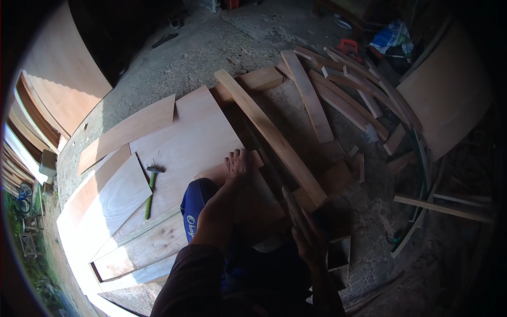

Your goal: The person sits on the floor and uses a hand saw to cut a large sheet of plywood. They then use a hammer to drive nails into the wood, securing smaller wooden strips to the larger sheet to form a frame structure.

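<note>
On concrete floor (211,47), amid plywood sheets: left hand (237,162) pressed flat, fingers spread, on small wood block (217,172) lying atop large plywood sheet (185,142); grips nothing. Right hand (309,238) closed around narrow wood strip (293,207), strip angled up-left. Long plank (272,134) just right of left hand. Green-handled hammer (151,190) on plywood, well left. Scrap plank pile (343,90) beyond.

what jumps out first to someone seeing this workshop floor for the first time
The pale plywood sheet spread over the concrete floor at centre, with the left hand pressed flat on a small wood piece at its right edge. A green-handled hammer lies on the sheet to the left, and a pile of wooden slats fans out at upper right.
</note>
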Tool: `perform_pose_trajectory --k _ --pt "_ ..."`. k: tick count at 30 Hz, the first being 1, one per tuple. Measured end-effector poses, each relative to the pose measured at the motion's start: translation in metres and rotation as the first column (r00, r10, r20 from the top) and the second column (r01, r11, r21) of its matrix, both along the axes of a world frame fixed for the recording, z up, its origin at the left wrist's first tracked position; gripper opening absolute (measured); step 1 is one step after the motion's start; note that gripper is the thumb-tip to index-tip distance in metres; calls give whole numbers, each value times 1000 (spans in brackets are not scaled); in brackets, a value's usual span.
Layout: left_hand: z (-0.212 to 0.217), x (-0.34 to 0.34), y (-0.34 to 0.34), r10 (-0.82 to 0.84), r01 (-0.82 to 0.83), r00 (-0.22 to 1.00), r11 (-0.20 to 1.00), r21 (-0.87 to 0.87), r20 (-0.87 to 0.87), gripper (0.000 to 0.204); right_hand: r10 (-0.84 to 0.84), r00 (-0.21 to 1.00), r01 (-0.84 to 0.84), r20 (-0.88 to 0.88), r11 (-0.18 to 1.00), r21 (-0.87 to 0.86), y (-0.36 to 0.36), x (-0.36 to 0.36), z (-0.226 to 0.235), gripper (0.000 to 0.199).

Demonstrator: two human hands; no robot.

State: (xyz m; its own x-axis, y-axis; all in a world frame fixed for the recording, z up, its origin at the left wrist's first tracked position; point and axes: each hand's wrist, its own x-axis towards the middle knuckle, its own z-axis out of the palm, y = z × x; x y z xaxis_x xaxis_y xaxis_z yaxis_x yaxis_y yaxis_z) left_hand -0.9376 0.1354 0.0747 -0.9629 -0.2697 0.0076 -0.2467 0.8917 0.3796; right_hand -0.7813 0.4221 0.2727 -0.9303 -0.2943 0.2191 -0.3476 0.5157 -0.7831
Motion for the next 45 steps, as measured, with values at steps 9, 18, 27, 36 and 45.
perform_pose_trajectory --k 9,18,27,36,45 --pt "-18 32 45 -3 -2 950 1000 -16 -313 47 -159 984 156 74 987 47 19 45 -36 48" --pt "-59 44 48 191 -158 946 977 141 -263 56 -174 932 208 318 975 -77 19 45 -23 52" --pt "-38 20 27 186 -185 980 982 30 -68 56 -54 998 53 8 990 132 46 44 -23 47" --pt "-32 23 29 268 -265 952 963 42 -151 70 77 996 -76 40 997 -20 41 8 -21 47" --pt "-11 19 35 320 -320 947 945 64 20 78 128 988 -127 85 992 -19 46 -10 -26 51"
